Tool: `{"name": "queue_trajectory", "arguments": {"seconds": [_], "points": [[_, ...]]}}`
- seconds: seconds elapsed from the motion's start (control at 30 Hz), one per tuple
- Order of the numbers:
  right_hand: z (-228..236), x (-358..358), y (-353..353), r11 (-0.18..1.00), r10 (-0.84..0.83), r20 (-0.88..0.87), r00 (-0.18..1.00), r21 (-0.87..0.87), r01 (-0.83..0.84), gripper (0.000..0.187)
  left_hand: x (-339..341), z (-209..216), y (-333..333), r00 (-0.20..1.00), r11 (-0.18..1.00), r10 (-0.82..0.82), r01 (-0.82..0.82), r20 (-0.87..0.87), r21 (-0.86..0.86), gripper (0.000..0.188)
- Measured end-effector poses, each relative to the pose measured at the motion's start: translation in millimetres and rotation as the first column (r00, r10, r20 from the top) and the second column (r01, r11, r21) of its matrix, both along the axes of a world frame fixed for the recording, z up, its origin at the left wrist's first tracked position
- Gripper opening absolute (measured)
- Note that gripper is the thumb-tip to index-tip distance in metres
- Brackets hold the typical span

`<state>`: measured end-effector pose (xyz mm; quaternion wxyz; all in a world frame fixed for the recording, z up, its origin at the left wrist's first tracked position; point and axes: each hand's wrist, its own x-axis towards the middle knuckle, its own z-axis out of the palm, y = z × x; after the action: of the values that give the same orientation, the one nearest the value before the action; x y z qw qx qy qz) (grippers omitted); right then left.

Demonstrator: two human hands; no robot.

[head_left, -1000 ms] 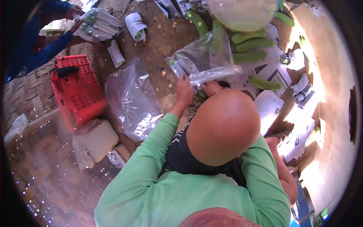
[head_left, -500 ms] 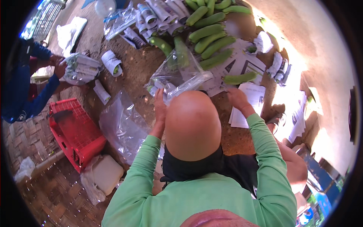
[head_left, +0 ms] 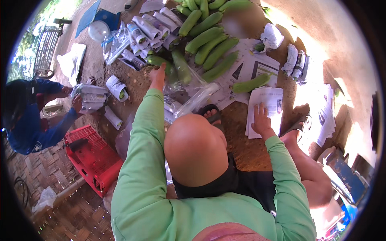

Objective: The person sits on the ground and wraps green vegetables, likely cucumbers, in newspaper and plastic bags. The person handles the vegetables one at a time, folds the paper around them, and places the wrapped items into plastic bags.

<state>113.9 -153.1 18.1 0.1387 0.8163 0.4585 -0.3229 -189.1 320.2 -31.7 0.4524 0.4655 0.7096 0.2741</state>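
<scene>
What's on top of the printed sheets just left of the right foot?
The right hand, fingers spread, appears to rest on the printed sheets. Covered, so not visible: the paper directly beneath the hand.

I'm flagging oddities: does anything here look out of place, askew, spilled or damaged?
Yes: a round blurred patch at the top, beside the green vegetables, hides what lies there, unlike its sharper surroundings. The red crate also sits askew, slanting in view. I see no spill or damage near the left hand or right hand.

L hand grip unclear, top veg cropped
</scene>
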Motion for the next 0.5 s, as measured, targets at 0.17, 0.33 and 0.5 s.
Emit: {"name": "queue_trajectory", "arguments": {"seconds": [0.17,0.33,0.5], "points": [[-8,-3,-6,0.994,0.023,0.004,1.000,0.103,-0.023,0.101,17,4,8,0.995,0.979,0.042,-0.023,0.091,-0.203,0.054],[-2,-2,-6,0.998,-0.035,-0.007,0.999,0.044,0.035,0.091,28,34,-10,0.949,0.974,0.080,-0.010,0.304,-0.225,0.055],[4,0,-5,0.999,-0.048,-0.018,0.999,0.025,0.048,0.083,14,96,-47,0.929,0.906,-0.295,0.197,0.225,0.375,0.046]]}}
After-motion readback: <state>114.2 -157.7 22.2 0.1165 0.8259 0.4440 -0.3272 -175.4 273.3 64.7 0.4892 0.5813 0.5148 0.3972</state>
